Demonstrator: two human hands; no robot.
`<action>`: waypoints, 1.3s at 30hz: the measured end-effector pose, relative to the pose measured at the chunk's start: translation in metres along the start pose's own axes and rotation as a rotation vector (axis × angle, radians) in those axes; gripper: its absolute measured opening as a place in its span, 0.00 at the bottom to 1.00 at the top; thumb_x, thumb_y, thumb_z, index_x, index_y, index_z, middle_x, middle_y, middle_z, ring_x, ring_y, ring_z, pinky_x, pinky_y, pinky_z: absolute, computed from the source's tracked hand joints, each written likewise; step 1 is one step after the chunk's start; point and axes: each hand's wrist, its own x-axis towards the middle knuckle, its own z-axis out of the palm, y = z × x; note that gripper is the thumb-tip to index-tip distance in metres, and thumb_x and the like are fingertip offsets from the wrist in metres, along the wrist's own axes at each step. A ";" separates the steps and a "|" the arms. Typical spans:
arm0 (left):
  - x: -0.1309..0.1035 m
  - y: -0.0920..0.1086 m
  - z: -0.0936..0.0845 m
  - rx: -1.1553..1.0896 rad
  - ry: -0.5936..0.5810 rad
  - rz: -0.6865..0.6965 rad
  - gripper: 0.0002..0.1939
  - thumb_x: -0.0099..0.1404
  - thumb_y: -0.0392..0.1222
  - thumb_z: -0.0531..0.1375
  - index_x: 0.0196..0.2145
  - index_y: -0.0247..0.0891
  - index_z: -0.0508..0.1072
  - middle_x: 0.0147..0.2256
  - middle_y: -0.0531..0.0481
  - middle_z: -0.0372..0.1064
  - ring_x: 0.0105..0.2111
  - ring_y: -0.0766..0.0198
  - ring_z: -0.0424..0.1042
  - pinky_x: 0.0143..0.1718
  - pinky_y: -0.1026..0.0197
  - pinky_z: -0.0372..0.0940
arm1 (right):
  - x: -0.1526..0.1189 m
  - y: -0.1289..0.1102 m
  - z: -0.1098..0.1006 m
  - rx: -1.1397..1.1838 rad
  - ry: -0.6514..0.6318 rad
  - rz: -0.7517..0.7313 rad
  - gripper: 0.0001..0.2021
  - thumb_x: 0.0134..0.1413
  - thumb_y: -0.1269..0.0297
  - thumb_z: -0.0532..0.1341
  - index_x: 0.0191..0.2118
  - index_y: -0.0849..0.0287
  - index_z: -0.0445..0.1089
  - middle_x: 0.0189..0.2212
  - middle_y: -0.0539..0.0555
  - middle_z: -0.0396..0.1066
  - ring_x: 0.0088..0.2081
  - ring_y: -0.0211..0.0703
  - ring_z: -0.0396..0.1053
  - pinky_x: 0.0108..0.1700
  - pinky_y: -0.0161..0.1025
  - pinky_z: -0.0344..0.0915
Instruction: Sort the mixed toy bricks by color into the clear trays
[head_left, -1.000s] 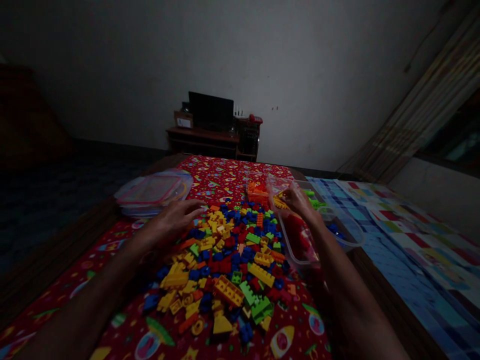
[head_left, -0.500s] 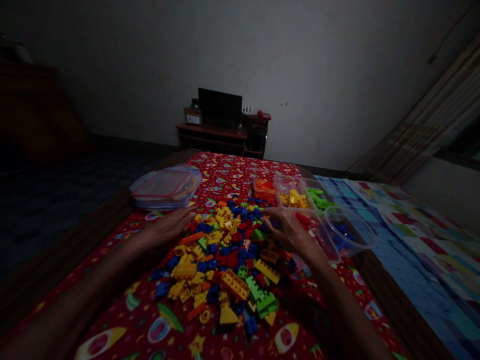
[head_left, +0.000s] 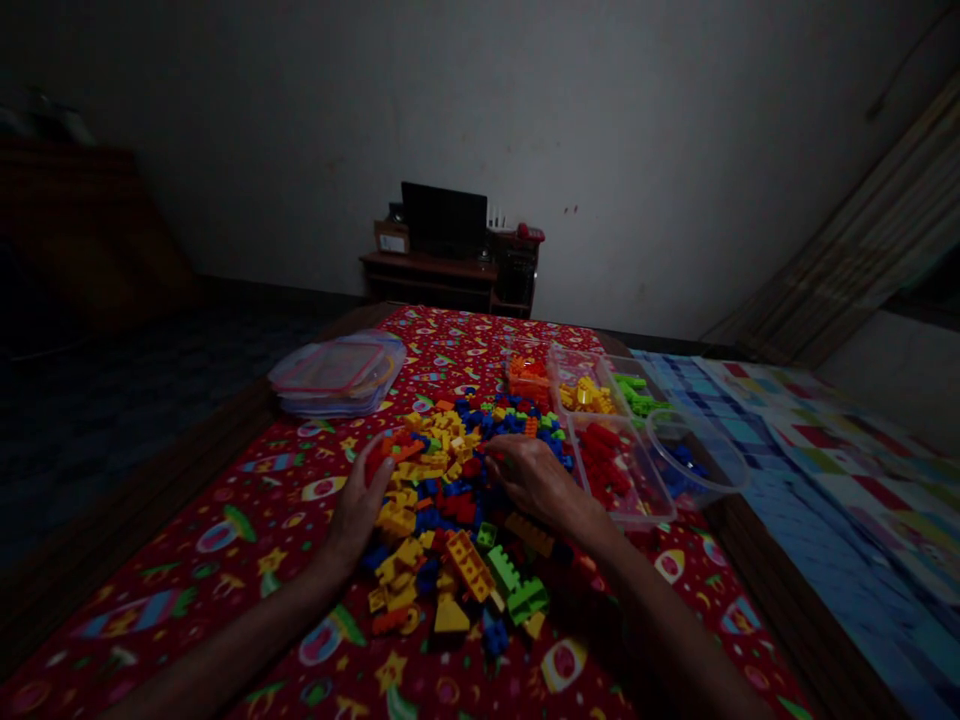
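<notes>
Toy building bricks [head_left: 469, 565] in yellow, blue, red, green and orange lie in a loose heap on the red patterned tablecloth. At the heap's left edge is my left hand [head_left: 360, 510], cupped, its thumb apart from the fingers, with red and orange bricks [head_left: 403, 446] beside and between them. My right hand [head_left: 536, 480] reaches over the heap's right side from above. Its fingers are curled down among blue and red bricks, and the fingertips are partly hidden, so what they pinch cannot be made out.
A clear divided box [head_left: 637, 518] at right holds red, yellow and green pieces. A round tub [head_left: 739, 478] has blue ones; an orange pile [head_left: 529, 375] sits behind. Stacked lids [head_left: 330, 385] lie at left. A bed [head_left: 825, 560] adjoins the table's right side.
My left hand has moved right against the heap, pushing its left edge inward, and has bent from flat to cupped. The right hand has swung left over the bricks and its fingers have curled.
</notes>
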 end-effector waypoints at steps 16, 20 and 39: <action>0.044 0.090 0.066 -0.280 -0.197 0.305 0.31 0.70 0.55 0.40 0.64 0.34 0.54 0.60 0.40 0.61 0.61 0.56 0.58 0.62 0.50 0.52 | 0.018 -0.014 -0.030 -0.060 0.059 0.097 0.09 0.58 0.74 0.55 0.41 0.60 0.71 0.35 0.57 0.75 0.36 0.43 0.72 0.40 0.36 0.64; 0.021 0.070 0.023 -0.068 -0.238 0.486 0.29 0.71 0.54 0.40 0.65 0.40 0.52 0.63 0.44 0.57 0.63 0.54 0.55 0.63 0.49 0.50 | 0.016 -0.013 -0.041 -0.080 0.088 0.140 0.09 0.59 0.73 0.55 0.39 0.61 0.72 0.34 0.57 0.75 0.34 0.41 0.72 0.38 0.35 0.64; -0.026 0.025 0.032 0.800 -0.415 1.513 0.19 0.63 0.52 0.59 0.51 0.51 0.69 0.59 0.53 0.63 0.64 0.52 0.50 0.66 0.40 0.33 | 0.016 -0.015 -0.051 -0.109 0.089 0.214 0.09 0.60 0.72 0.55 0.39 0.60 0.74 0.33 0.56 0.77 0.34 0.40 0.73 0.37 0.33 0.63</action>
